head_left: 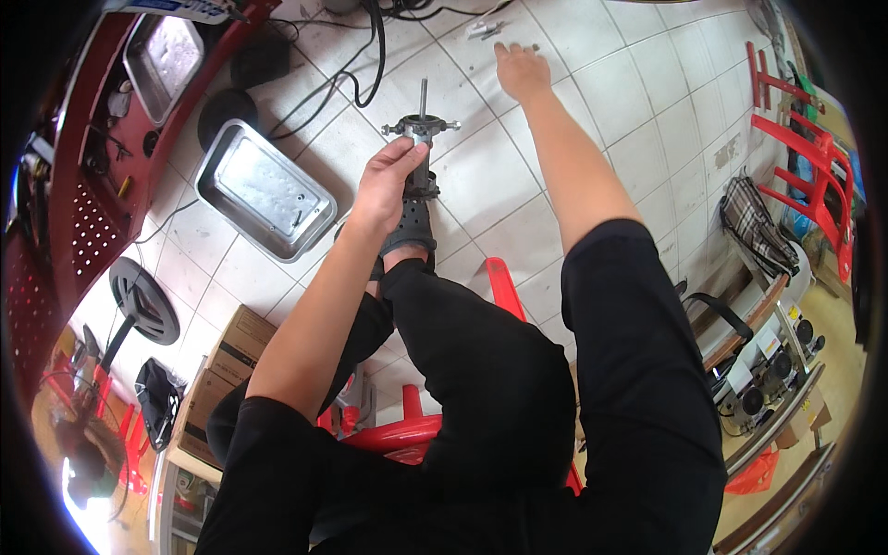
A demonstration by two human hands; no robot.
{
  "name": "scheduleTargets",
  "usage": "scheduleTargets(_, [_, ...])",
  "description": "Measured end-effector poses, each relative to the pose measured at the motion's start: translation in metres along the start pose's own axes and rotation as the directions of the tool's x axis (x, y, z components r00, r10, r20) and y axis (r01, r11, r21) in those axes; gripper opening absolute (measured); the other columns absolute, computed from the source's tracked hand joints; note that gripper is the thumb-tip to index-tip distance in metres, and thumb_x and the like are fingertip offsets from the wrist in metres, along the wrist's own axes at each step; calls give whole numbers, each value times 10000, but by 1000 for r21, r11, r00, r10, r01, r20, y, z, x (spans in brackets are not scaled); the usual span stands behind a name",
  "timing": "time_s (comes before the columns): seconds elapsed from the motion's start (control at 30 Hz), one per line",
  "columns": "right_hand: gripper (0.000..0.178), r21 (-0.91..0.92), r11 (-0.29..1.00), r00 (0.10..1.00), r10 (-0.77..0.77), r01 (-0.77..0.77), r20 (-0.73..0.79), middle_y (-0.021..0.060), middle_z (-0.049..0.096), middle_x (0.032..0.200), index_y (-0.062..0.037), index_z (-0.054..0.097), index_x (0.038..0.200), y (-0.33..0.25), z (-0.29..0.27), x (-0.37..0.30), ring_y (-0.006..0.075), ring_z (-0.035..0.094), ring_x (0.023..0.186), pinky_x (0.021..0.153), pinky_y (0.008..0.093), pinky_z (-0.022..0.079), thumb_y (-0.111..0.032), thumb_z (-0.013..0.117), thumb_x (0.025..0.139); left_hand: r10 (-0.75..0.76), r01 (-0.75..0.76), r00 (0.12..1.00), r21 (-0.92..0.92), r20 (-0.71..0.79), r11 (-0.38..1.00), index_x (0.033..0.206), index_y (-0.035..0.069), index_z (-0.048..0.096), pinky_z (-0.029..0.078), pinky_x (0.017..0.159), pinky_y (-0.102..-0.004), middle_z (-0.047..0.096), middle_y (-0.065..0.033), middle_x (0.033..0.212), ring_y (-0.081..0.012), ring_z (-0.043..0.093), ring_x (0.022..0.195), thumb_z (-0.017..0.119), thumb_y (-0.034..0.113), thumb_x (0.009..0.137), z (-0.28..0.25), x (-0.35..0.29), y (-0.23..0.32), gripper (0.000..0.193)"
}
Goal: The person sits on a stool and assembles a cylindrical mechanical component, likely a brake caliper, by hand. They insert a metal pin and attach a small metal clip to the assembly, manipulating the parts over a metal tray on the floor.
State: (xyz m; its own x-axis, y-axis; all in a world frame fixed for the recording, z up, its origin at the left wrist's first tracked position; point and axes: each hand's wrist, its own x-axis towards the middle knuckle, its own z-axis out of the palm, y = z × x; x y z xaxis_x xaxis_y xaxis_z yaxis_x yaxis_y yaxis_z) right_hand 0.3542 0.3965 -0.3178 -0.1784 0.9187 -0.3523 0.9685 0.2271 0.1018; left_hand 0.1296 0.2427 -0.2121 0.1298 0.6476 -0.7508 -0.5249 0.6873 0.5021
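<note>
My left hand (pixel 384 185) is closed around a grey metal cylindrical part (pixel 418 171), with the thumb on its upper side. A thin shaft (pixel 424 97) stands up from its collar, and bolts (pixel 452 125) stick out to both sides. It is held above my dark clog (pixel 416 222); its lower end is partly hidden. My right hand (pixel 523 72) reaches far forward over the tiles, fingers apart and nothing visible in them. Just left of its fingertips lies a small pale item (pixel 483 30), too small to name.
A metal tray (pixel 208 190) with small parts inside rests on the floor at left; another tray (pixel 134 65) sits on the dark red bench (pixel 88 208). Black cables (pixel 375 69) cross the floor ahead. Cardboard boxes (pixel 208 407) stand at lower left, red stools (pixel 814 157) at far right.
</note>
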Motion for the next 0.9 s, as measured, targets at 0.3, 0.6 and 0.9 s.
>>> scheduleTargets(0.3, [306, -89, 996, 987, 39, -26, 155, 95, 597, 1126, -109, 537, 1148, 6, 25, 64, 273, 564, 1068, 842, 408, 469, -165, 359, 905, -89, 89, 996, 47, 9, 995, 1024, 40, 637, 396, 808, -252, 629, -19, 973, -102, 533, 900, 599, 144, 882, -28, 4, -11, 180])
scheduleTargets(0.6, [186, 305, 940, 964, 73, -152, 255, 174, 652, 881, -43, 548, 963, -45, 33, -78, 333, 627, 878, 742, 442, 485, -164, 455, 857, -35, 36, 999, -115, 8, 993, 1025, 43, 623, 422, 889, -279, 641, -52, 1018, -149, 572, 966, 591, 121, 884, -53, -64, -2, 164])
scheduleTargets(0.9, [142, 797, 555, 971, -126, 238, -203, 84, 512, 607, -56, 576, 961, -93, -238, -207, 132, 478, 526, 538, 290, 400, -164, 559, 871, 106, -96, 993, -166, 54, 981, 1064, 42, 604, 427, 891, -308, 617, -55, 1066, -155, 559, 977, 606, 147, 877, -44, -214, 48, 214])
